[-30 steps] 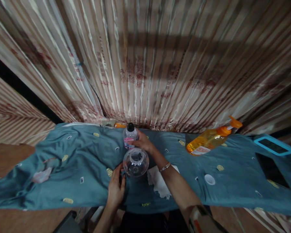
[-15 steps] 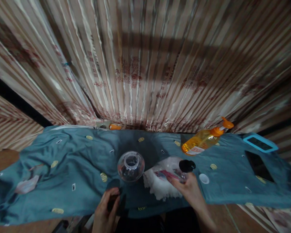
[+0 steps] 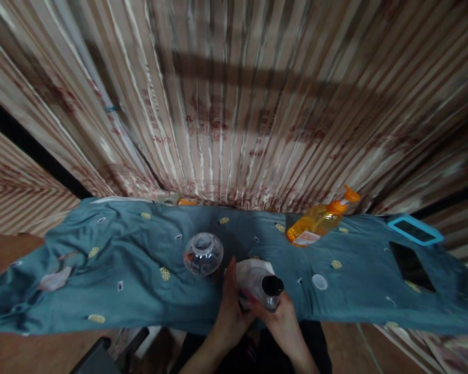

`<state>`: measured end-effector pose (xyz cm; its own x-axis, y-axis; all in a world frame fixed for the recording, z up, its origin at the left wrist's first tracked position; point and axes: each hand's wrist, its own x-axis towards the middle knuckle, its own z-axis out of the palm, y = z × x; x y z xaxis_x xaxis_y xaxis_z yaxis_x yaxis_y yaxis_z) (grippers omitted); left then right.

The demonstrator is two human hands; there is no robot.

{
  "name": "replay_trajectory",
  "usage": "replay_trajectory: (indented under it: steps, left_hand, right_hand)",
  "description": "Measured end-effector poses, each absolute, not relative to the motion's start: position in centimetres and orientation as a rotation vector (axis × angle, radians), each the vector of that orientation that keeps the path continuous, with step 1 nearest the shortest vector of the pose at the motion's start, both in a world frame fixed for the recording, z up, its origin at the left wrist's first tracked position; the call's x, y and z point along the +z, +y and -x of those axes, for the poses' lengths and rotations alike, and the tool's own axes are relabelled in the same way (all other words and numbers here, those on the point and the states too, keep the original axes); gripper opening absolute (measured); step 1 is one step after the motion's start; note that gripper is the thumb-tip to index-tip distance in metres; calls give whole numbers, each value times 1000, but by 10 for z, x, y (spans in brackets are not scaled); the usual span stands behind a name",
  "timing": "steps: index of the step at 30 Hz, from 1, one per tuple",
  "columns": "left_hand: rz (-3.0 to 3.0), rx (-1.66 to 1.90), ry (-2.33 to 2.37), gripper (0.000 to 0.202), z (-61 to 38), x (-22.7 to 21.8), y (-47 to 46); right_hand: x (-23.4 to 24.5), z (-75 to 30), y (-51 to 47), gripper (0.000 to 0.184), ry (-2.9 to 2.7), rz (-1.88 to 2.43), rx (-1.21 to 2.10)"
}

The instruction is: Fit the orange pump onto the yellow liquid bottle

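A clear plastic bottle (image 3: 253,278) with a black cap tilts towards me at the table's front edge. My right hand (image 3: 281,318) is closed round its near right side, just below the cap. Along the left side my left hand (image 3: 233,306) is wrapped, fingers pointing away from me. White tissue-like material (image 3: 265,266) shows behind the bottle; the hands and bottle hide most of it. To the left stands a clear round container (image 3: 203,254), apart from my hands. A small white round lid (image 3: 319,282) lies to the right.
An orange pump bottle (image 3: 310,226) leans at the back right. Beyond it lie a blue-framed device (image 3: 415,230) and a dark phone (image 3: 411,266). A pinkish-white packet (image 3: 55,279) rests at left on the teal cloth (image 3: 140,291). A striped curtain (image 3: 234,130) hangs behind.
My left hand has come right and up onto the bottle. The bottle has shifted left and nearer me in my right hand, and less white material shows. The view has shifted slightly.
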<state>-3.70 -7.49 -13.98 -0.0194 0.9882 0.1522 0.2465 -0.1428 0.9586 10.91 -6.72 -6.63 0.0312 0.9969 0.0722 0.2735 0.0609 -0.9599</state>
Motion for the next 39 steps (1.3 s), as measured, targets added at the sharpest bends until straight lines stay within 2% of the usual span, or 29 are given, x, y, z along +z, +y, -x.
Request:
replay_trajectory:
  steps: [4, 7, 9, 11, 15, 17, 27, 29, 32, 33, 34, 39]
  left_hand:
    - [-1453, 1226, 1328, 114, 27, -141, -56]
    - [-1464, 1194, 1337, 99, 28, -142, -56]
    - [-1439, 1211, 1354, 92, 29, -140, -58]
    - [-1418, 1231, 1359, 87, 30, -136, -58]
    - [-1401, 1238, 1358, 78, 30, -127, -55]
    - [-1393, 1233, 1361, 77, 29, -123, -53]
    - [-1367, 1225, 1408, 74, 27, -119, -48]
    - [-1377, 1230, 1400, 75, 27, -118, -48]
    - [-1391, 1261, 1377, 72, 25, -117, -48]
    - [-1392, 1273, 1370, 71, 24, -117, -48]
    - [-1391, 1284, 1366, 70, 24, -118, -49]
    - [-1410, 1293, 1399, 74, 23, -128, -49]
  right_hand:
    - [-66, -118, -66, 102, -1401, 1362, 1045]
    - [-54, -127, -64, 120, -1364, 1330, 1006]
    - [-40, -127, -61, 111, -1358, 1289, 900]
    - [-28, -121, -57, 94, -1372, 1261, 765]
    - [-16, -102, -47, 44, -1352, 1182, 745]
    - [-18, -96, -44, 27, -1350, 1142, 780]
    - [-10, -116, -24, 27, -1604, 999, 979]
    - [-4, -122, -21, 40, -1681, 1023, 998]
    - [1, -126, -22, 72, -1681, 1152, 938]
    - [2, -126, -23, 76, -1655, 1195, 910]
    - [2, -126, -24, 73, -1626, 1228, 885]
    - [4, -126, -31, 35, -1592, 1247, 831]
